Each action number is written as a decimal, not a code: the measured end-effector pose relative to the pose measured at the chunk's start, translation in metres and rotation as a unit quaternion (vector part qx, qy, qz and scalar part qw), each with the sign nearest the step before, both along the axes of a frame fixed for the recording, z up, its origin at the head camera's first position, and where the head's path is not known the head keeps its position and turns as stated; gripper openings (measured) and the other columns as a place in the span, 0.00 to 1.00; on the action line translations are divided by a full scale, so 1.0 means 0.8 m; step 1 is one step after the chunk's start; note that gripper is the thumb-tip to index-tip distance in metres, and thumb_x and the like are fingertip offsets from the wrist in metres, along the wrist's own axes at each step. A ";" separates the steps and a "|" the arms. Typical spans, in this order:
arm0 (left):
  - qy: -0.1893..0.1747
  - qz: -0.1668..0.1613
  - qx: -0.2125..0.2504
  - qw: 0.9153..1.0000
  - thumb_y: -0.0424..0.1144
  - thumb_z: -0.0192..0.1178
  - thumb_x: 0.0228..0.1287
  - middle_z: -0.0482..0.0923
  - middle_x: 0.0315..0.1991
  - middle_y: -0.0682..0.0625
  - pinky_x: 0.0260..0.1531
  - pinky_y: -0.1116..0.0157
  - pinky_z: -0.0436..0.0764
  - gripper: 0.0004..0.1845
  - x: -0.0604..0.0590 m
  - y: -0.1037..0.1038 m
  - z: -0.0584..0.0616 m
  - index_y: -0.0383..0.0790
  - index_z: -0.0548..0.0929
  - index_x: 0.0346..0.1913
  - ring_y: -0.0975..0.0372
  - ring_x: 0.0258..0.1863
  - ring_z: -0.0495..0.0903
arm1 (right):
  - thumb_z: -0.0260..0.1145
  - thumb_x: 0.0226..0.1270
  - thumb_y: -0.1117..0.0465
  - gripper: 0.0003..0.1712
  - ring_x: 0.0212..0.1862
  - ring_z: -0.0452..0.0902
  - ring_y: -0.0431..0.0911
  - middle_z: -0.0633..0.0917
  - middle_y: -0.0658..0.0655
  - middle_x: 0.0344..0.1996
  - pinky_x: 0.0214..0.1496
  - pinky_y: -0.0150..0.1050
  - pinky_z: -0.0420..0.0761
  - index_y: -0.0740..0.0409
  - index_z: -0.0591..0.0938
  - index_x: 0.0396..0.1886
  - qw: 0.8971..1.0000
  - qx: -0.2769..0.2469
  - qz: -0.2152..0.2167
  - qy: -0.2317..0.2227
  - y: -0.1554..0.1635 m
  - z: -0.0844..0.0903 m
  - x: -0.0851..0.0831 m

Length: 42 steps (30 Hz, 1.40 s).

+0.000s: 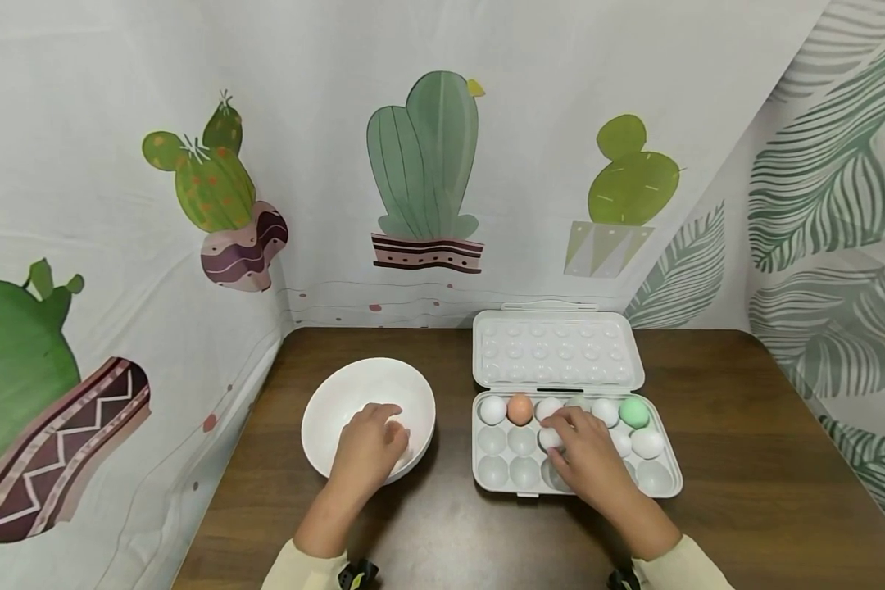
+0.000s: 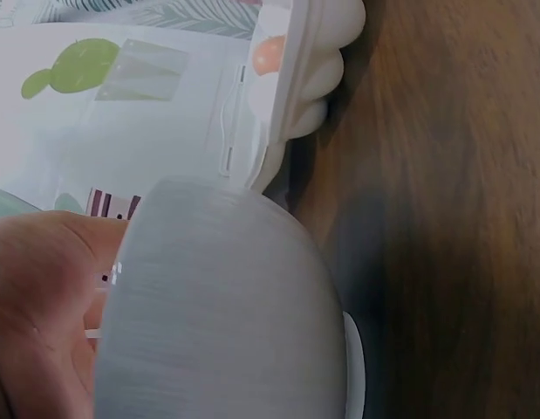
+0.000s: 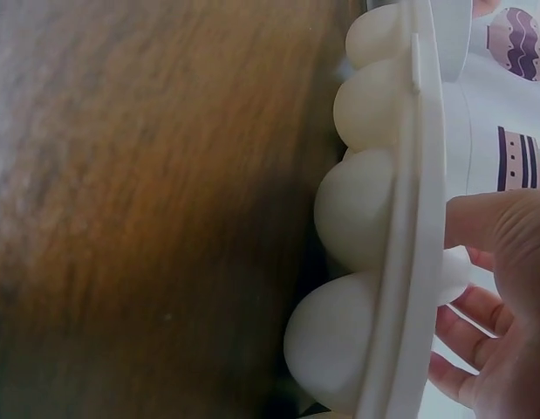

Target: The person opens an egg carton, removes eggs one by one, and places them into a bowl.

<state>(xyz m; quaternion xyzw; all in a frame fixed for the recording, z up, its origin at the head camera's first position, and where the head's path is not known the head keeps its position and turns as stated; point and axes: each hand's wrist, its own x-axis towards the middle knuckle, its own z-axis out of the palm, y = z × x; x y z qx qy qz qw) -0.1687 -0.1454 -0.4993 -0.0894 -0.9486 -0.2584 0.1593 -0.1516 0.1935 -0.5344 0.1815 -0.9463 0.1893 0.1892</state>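
Observation:
My left hand reaches into a white bowl, thumb and forefinger bent over the inside near its right wall. In the left wrist view the bowl hides the fingertips, and I cannot tell whether they hold something. Over a white plastic egg carton, my right hand pinches a white egg in the middle row. The right wrist view has this egg between thumb and fingers, just above the carton's rim. Along the back row sit white eggs, an orange egg and a green egg.
The carton's dimpled lid lies folded back toward the wall. More white eggs, one of them, are right of my hand in the middle row. A brown wooden table bears everything, and a cactus-print cloth hangs behind.

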 end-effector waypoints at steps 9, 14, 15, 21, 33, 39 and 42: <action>0.035 -0.020 0.045 0.998 0.37 0.72 0.54 0.85 0.44 0.45 0.49 0.49 0.78 0.16 0.008 0.008 0.009 0.41 0.87 0.47 0.47 0.46 0.83 | 0.79 0.49 0.68 0.24 0.51 0.78 0.56 0.80 0.59 0.46 0.54 0.53 0.75 0.56 0.84 0.48 0.999 -0.040 0.008 0.019 -0.004 0.007 0.003; 0.033 -0.026 0.071 0.997 0.36 0.72 0.56 0.84 0.46 0.46 0.52 0.49 0.77 0.16 0.011 0.014 0.010 0.41 0.86 0.48 0.49 0.48 0.82 | 0.80 0.48 0.67 0.25 0.51 0.78 0.54 0.80 0.58 0.46 0.53 0.53 0.76 0.56 0.83 0.48 0.998 -0.060 0.009 0.020 -0.006 0.010 0.006; 0.034 -0.030 0.076 0.996 0.36 0.72 0.56 0.84 0.46 0.46 0.53 0.50 0.77 0.16 0.012 0.016 0.011 0.41 0.86 0.49 0.50 0.49 0.82 | 0.80 0.48 0.67 0.25 0.51 0.78 0.54 0.80 0.58 0.46 0.53 0.52 0.77 0.56 0.83 0.48 0.998 -0.064 0.011 0.023 -0.006 0.010 0.007; 0.049 -0.056 0.083 0.994 0.36 0.72 0.58 0.81 0.49 0.50 0.48 0.58 0.80 0.17 0.019 0.030 0.014 0.43 0.85 0.51 0.57 0.44 0.79 | 0.80 0.47 0.66 0.24 0.49 0.78 0.52 0.80 0.57 0.45 0.52 0.47 0.77 0.57 0.83 0.47 0.994 -0.086 0.031 0.057 -0.007 0.006 0.007; 0.096 -0.118 0.063 0.986 0.38 0.73 0.58 0.82 0.50 0.54 0.52 0.59 0.74 0.21 0.033 0.057 0.005 0.47 0.83 0.56 0.60 0.52 0.81 | 0.80 0.49 0.64 0.25 0.51 0.78 0.50 0.81 0.54 0.47 0.55 0.41 0.73 0.55 0.84 0.49 0.987 -0.123 0.056 0.086 -0.017 0.014 0.014; 0.101 -0.131 0.081 0.983 0.38 0.72 0.59 0.81 0.51 0.54 0.53 0.62 0.79 0.22 0.036 0.062 0.002 0.48 0.82 0.58 0.61 0.51 0.80 | 0.80 0.47 0.65 0.26 0.51 0.79 0.49 0.81 0.54 0.48 0.56 0.38 0.73 0.54 0.84 0.50 0.983 -0.138 0.066 0.099 -0.024 0.021 0.020; 0.100 -0.138 0.093 0.981 0.39 0.71 0.60 0.81 0.52 0.55 0.52 0.65 0.80 0.22 0.039 0.064 0.000 0.47 0.83 0.58 0.62 0.51 0.81 | 0.80 0.47 0.66 0.27 0.51 0.79 0.49 0.81 0.54 0.48 0.56 0.37 0.73 0.54 0.83 0.51 0.981 -0.146 0.073 0.102 -0.028 0.023 0.023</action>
